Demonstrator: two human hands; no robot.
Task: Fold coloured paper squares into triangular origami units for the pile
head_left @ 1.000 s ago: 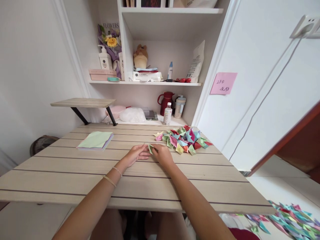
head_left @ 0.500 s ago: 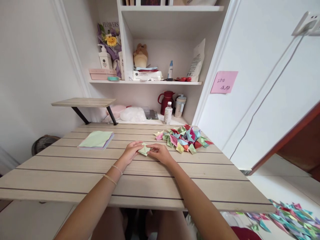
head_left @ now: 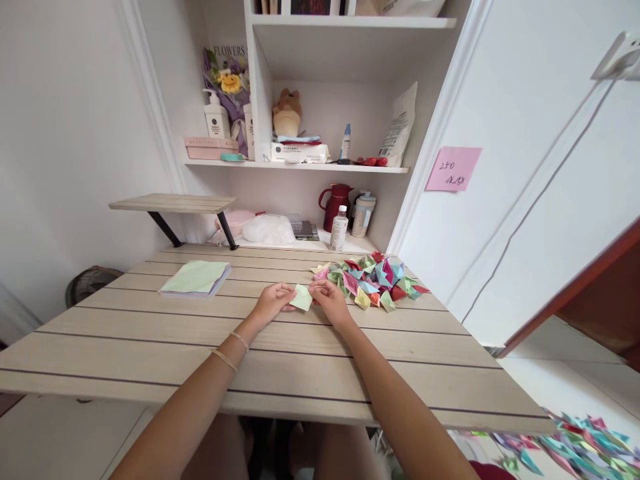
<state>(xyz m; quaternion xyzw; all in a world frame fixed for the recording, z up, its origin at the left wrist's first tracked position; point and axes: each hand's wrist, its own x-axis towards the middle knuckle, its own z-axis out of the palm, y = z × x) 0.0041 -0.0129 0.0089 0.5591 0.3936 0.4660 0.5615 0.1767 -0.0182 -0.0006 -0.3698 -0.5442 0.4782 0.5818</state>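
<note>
A small pale green piece of folded paper is held between my two hands, a little above the middle of the table. My left hand pinches its left edge. On the other side, the fingers of my right hand grip its upper right corner. Just to the right lies a heap of folded paper boats in many colours. Farther left rests a stack of square paper sheets, with a light green one on top.
The slatted wooden table runs up to a white shelf unit. A small raised stand is at the back left. Behind the heap are a bottle and a dark red jug. More folded papers lie on the floor at right.
Both hands have shifted slightly right with the green paper. It has been turned and now shows a flat, squarish face instead of its pointed folds. My view has tilted slightly.
</note>
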